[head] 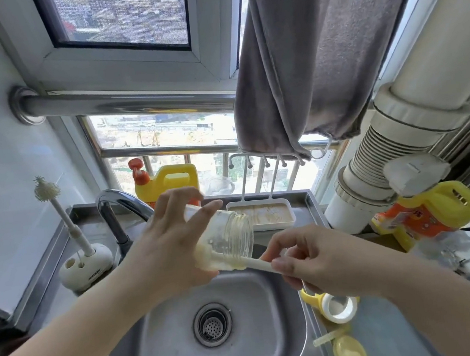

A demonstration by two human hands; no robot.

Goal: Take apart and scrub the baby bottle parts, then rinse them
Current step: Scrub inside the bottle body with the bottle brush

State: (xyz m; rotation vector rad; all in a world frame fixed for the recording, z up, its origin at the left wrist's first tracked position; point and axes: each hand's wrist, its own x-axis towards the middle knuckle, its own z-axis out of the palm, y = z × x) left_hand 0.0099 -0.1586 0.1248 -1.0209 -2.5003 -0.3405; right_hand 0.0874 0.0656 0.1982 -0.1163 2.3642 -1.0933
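Bottle lies tilted over the sink, its long axis running from the left hand toward the right, open threaded mouth facing the right hand. Left fingers wrap its base end. Right fingers pinch the brush handle, whose head sits inside along that axis, so scrubbing likely means sliding in line with it.

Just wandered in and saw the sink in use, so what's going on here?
A person is washing a baby bottle over the sink. The left hand holds the clear bottle tipped on its side, mouth toward the right hand, which grips the handle of a bottle brush pushed inside it. Other yellow bottle parts lie on the counter to the right. No water shows running from the tap.
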